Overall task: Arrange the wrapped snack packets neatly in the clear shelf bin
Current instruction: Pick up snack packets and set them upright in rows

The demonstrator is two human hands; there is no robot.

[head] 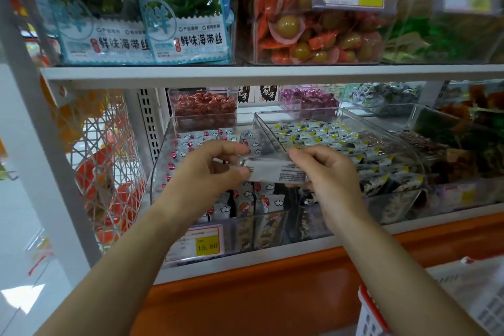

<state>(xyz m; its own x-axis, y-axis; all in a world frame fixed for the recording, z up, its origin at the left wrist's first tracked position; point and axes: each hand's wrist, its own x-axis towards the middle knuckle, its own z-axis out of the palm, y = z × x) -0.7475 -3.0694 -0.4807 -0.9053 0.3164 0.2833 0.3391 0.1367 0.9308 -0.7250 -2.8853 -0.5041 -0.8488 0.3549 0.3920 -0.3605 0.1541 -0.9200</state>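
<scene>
Both arms are extended forward.
The packet (272, 171) is pinched at its left end by the left hand (210, 169), at its right by the right hand (326, 176).

The transparent rectangular plastic shelf bin (159, 163) has smooth, glossy walls. The small white wrapped packet (272, 170) is in shiny, slightly crinkled film, like the cartoon-printed white snack packets (246, 206) in the bin. The long white shelf edge (245, 72) looks like smooth painted metal; the orange base panel (272, 289) is glossy. The yellow-and-white price label (203, 245) looks like matt paper.
</scene>
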